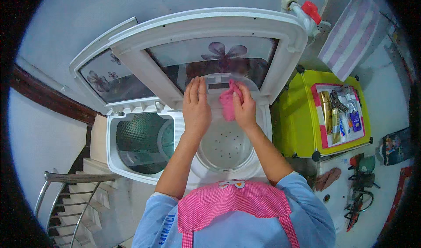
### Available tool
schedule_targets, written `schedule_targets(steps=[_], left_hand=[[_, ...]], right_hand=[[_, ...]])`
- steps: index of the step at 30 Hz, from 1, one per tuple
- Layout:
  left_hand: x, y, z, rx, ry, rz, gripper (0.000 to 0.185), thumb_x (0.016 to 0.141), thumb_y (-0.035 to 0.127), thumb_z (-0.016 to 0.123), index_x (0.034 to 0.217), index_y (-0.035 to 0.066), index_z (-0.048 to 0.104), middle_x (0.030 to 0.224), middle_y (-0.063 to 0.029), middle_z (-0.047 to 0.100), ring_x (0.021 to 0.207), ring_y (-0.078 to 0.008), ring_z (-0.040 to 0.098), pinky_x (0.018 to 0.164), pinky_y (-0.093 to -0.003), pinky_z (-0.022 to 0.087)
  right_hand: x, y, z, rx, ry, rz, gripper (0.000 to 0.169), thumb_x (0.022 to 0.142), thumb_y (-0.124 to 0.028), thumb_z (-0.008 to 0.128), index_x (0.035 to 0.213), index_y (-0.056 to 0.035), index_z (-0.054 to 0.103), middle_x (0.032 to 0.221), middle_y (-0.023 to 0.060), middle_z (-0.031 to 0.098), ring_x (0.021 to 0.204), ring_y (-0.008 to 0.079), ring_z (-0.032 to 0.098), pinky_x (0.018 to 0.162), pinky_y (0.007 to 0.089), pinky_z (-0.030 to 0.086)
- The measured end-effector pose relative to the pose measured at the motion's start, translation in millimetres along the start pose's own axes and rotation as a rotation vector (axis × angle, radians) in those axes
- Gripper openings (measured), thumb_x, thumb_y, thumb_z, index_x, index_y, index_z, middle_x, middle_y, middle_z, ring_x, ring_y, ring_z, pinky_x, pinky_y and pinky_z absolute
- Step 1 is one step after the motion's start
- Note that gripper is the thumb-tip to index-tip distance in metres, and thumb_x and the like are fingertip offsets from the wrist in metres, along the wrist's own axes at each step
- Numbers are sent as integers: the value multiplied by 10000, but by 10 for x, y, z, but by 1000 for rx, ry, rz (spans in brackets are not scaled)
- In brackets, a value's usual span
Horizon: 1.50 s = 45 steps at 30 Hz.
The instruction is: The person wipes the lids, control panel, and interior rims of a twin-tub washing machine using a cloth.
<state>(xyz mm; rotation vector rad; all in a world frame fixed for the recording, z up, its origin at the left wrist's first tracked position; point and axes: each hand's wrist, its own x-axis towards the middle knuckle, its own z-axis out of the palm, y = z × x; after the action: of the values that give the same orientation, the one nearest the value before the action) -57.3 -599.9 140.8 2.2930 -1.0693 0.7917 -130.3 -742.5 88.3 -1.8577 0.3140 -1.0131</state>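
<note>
A white twin-tub washing machine stands in front of me, both its lids [204, 21] raised. My right hand [244, 108] grips a pink cloth [228, 103] by the inside of the larger lid, above the round tub [227, 146] with small holes in its bottom. My left hand [198, 104] lies flat, fingers together and pointing up, near the lower edge of the lid's dark window [177, 72] with its flower print; it holds nothing. At the left is the second tub [144, 142], its opening uncovered.
To the right, a yellow-green cube stand [292, 116] bears a tray of tubes and a hair clip. A tap with a red handle [311, 12] and a striped towel [350, 37] are at upper right. Stairs with a metal railing [82, 178] lie at lower left.
</note>
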Motion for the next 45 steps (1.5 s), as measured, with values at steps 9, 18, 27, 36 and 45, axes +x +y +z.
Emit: schedule_targets(steps=[9, 18, 27, 36, 45], left_hand=[[-10, -47, -84, -105, -23, -44, 667, 712, -98, 538, 1364, 25, 467, 1366, -183, 450, 1273, -364, 439, 1041, -438, 398], [-228, -150, -389, -594, -109, -207, 534, 771, -39, 590, 1291, 53, 509, 1279, -184, 511, 1190, -369, 495, 1002, -413, 404], [-1102, 311, 85, -920, -143, -460, 413, 870, 123, 611, 1277, 72, 565, 1148, -176, 586, 1038, -347, 594, 906, -394, 479], [-476, -115, 34, -900, 186, -717, 288, 852, 100, 631, 1134, 45, 615, 1035, -136, 603, 999, -307, 592, 876, -395, 475], [-246, -60, 308, -704, 298, -428, 310, 805, 42, 620, 1110, 88, 651, 1030, -123, 576, 979, -309, 578, 836, -390, 484]], right_hand=[[-430, 210, -16, 55, -187, 323, 303, 940, -220, 578, 1192, -52, 589, 1029, 176, 686, 944, 304, 674, 810, 375, 515], [-819, 79, -264, 343, -261, 597, 322, 973, -238, 562, 1223, -36, 583, 1100, 75, 654, 996, 169, 603, 869, 311, 475], [-943, -47, -220, 380, -541, 564, 486, 1019, -297, 462, 1436, -60, 384, 1297, 52, 529, 1121, 155, 542, 963, 303, 419], [-482, -486, -422, 247, -506, 385, 379, 997, -180, 520, 1325, 1, 465, 1146, 151, 634, 928, 165, 639, 833, 296, 514], [-513, -317, -498, 206, -434, 391, 344, 985, -162, 546, 1288, -4, 508, 1085, 124, 649, 902, 155, 633, 818, 287, 501]])
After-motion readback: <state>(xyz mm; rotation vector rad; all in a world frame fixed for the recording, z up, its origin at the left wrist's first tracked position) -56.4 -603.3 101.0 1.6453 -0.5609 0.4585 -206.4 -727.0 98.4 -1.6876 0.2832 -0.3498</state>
